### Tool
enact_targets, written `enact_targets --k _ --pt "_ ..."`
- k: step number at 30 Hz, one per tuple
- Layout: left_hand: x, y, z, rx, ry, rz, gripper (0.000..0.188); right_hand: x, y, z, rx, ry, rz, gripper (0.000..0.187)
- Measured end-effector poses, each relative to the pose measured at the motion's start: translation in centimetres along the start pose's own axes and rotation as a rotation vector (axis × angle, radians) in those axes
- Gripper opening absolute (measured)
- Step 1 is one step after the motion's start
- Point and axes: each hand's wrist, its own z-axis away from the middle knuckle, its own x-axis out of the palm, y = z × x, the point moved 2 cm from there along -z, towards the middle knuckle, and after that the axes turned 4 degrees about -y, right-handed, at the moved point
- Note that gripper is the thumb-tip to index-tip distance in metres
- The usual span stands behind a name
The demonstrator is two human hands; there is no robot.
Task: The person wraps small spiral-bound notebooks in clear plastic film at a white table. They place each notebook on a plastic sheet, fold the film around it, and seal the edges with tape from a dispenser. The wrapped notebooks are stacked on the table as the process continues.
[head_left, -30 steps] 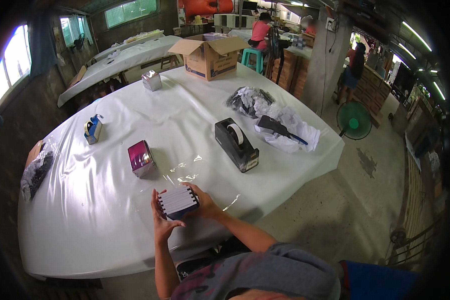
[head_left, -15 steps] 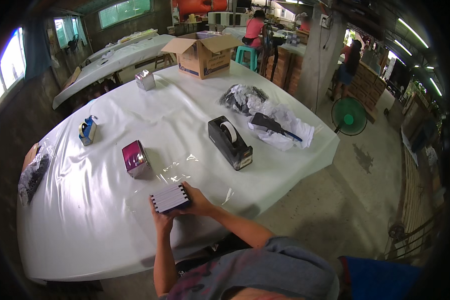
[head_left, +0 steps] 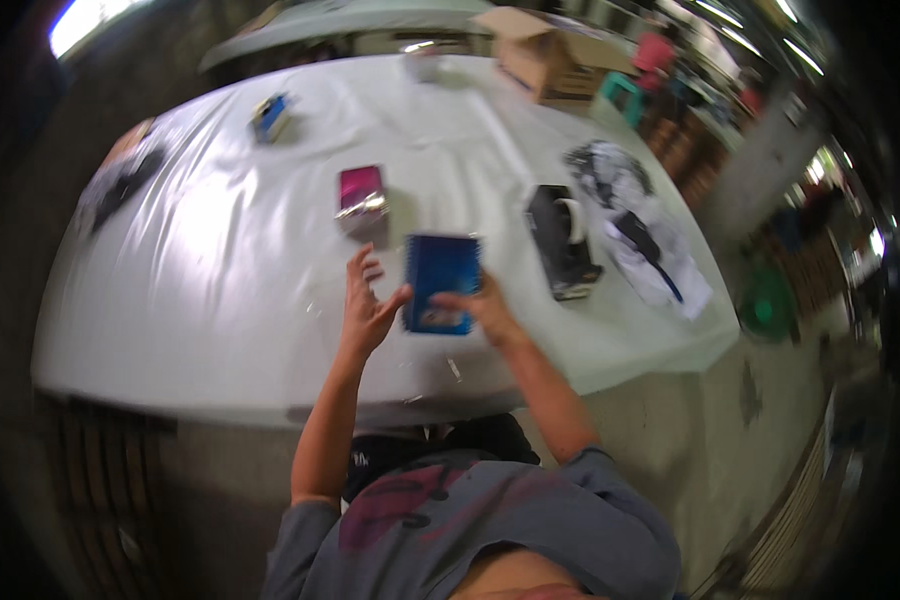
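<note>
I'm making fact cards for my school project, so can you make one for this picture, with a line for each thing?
Right hand: holding a blue notebook, thumb on its cover
Left hand: open, beside the notebook's left edge; touching or not, I can't tell
Just beyond: pack with a shiny magenta top
To the right: black tape dispenser
Farther back: blue tape dispenser, left; open cardboard box, right
Table cover: white, shiny, wrinkled

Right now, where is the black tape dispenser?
In the head view, the black tape dispenser sits on the table, beyond and right of the right hand, left of the white plastic.
</note>
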Motion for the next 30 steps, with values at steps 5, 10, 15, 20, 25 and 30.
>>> enact_targets --k 5,10,15,20,25,30 --pt "-4.1 -3.5 6.6 -0.263 0.257 -0.780 0.088 -4.4 1.3 0.4 0.357 0.023 -0.125 0.054" --pt "-3.2 -4.0 7.4 -0.404 0.184 -0.656 0.094 -4.3 1.9 0.1 0.493 -0.006 -0.032 0.057" --pt "-3.0 -1.7 7.2 -0.407 0.127 -0.822 0.095 -5.1 2.2 1.7 0.505 0.104 -0.166 0.053" --pt "-2.8 -3.2 7.8 -0.407 0.120 -0.767 0.094 -3.9 2.4 3.1 0.371 0.198 -0.344 0.051" --pt "-3.2 -3.6 6.1 -0.428 -0.103 -0.582 0.094 -3.5 1.2 5.4 0.224 0.301 -0.329 0.054" --pt "-4.9 0.0 6.7 -0.580 -0.182 -0.286 0.105 -4.5 1.8 6.6 0.199 0.381 -0.395 0.064"
